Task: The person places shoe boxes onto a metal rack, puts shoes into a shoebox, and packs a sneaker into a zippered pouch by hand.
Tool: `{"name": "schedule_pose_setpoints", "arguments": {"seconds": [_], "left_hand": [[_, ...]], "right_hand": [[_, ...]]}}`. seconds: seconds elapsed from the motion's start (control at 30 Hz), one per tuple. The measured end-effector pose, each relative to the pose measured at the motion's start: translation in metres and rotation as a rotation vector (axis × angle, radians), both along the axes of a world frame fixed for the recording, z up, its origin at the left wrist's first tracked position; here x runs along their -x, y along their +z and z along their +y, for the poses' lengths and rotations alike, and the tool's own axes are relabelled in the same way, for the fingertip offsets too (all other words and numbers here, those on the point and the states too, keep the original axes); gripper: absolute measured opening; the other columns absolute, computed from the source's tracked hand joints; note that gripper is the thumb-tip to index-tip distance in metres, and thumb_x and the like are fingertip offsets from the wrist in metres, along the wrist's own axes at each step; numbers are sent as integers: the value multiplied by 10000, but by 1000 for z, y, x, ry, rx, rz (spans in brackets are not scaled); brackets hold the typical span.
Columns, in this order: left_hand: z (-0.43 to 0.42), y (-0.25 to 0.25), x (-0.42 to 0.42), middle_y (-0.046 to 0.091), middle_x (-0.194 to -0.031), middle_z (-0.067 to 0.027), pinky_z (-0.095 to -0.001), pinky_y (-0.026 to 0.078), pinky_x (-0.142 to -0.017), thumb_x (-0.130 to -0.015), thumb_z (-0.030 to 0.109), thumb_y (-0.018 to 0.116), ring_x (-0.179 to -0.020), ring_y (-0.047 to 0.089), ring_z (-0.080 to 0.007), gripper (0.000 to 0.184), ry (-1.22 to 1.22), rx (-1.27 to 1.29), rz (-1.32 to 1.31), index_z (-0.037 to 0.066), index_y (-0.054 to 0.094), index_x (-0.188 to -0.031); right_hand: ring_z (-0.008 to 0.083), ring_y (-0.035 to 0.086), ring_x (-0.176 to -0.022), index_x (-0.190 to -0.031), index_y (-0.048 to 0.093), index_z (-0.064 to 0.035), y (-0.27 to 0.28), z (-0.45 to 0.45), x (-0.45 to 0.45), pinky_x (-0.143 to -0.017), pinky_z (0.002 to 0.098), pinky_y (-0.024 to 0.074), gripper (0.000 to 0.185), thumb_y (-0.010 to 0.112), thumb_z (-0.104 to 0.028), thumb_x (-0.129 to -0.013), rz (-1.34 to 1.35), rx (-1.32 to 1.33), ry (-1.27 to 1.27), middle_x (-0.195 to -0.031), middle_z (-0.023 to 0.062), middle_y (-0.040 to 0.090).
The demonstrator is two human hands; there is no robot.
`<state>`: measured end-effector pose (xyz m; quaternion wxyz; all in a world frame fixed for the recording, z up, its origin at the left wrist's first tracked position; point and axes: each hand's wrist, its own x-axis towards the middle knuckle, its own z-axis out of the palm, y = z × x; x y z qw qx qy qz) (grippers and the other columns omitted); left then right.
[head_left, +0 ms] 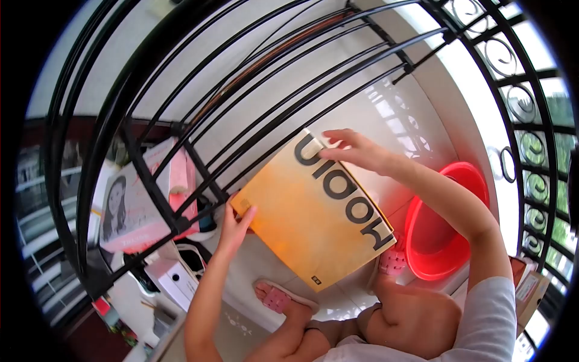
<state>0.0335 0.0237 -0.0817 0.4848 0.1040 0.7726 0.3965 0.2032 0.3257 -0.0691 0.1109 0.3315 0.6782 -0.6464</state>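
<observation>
A flat orange-yellow box (307, 217) with large dark letters is tilted in front of me, between my hands. My left hand (236, 224) grips its left corner, with the thumb on the printed face and the fingers behind the edge. At the top right edge, my right hand (350, 149) has its fingers apart and bent, with the thumb by the box's edge near the first letter. Whether the right fingertips touch the box is hard to tell. The box's underside is hidden.
A black metal rack (289, 84) spans the upper left. Under it stands a pink and white box (145, 202) with a printed portrait. To the right is a red basin (437, 235). A white file box (175, 283) and a cardboard box (531, 295) stand lower down.
</observation>
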Motion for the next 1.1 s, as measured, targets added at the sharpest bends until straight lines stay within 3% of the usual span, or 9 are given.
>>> {"name": "schedule_pose_setpoints", "arguments": {"seconds": [0.13,0.23,0.33,0.43,0.63,0.77,0.83,0.93,1.1], "left_hand": [[-4,0,6,485,-1229,-52,-270,523,-682,-885,272,604,-1009,550,-144,634,-35,17,-62,127,255,-1394],[3,3,6,455,-1266,-54,-287,516,-734,-895,273,587,-1066,516,-148,618,-52,41,-134,130,250,-1394],[-6,-4,5,352,-1356,-72,-320,345,-994,-926,250,534,-1234,366,-183,588,-66,8,-93,90,229,-1402],[0,6,3,339,-1369,-80,-318,241,-1056,-936,247,520,-1268,321,-191,587,-35,24,-134,72,217,-1407],[-6,-1,5,341,-1378,-102,-314,272,-1040,-957,288,485,-1255,341,-193,590,-75,70,-108,24,206,-1405],[-8,-5,8,397,-1336,-121,-297,303,-1016,-957,317,484,-1219,389,-197,601,-70,109,-86,-11,222,-1387],[-13,-12,12,418,-1318,-74,-340,461,-833,-950,409,461,-1133,482,-197,593,-152,125,-19,124,212,-1406],[7,7,-1,412,-1331,-108,-298,306,-1011,-958,343,473,-1210,397,-193,580,8,149,-133,1,261,-1374],[-5,-6,0,413,-1332,-102,-300,300,-1013,-957,345,476,-1203,402,-188,576,-35,54,-39,17,261,-1378]], "right_hand": [[245,537,-1008,-1277,504,-52,-9,-6,16,-784,312,489,717,700,-494,-747,-20,-75,84,-1140,178,487],[291,556,-984,-1230,547,-84,-14,-4,15,-836,347,466,686,683,-524,-721,39,-158,89,-1062,168,530],[294,528,-1017,-1270,514,-86,5,2,8,-890,369,434,686,686,-504,-754,52,42,122,-1132,173,487],[293,526,-1034,-1265,513,-80,-3,2,6,-892,361,434,646,686,-455,-769,45,10,195,-1113,169,515],[310,529,-1046,-1302,463,-67,-4,-6,6,-896,367,443,618,667,-338,-786,54,262,3,-1090,155,546],[317,550,-1010,-1295,446,-55,3,-11,-1,-886,368,455,667,656,-401,-766,-79,-85,81,-1145,151,502],[300,552,-1013,-1218,494,-63,11,-9,-18,-868,353,461,579,633,-422,-786,-101,-172,145,-1108,158,522],[262,579,-984,-1146,534,-61,23,-12,-54,-812,352,473,549,604,-489,-809,-138,-294,261,-1059,129,580],[257,594,-918,-1061,565,-44,41,-26,-79,-780,359,480,567,627,-534,-783,-317,-261,464,-997,112,600]]}}
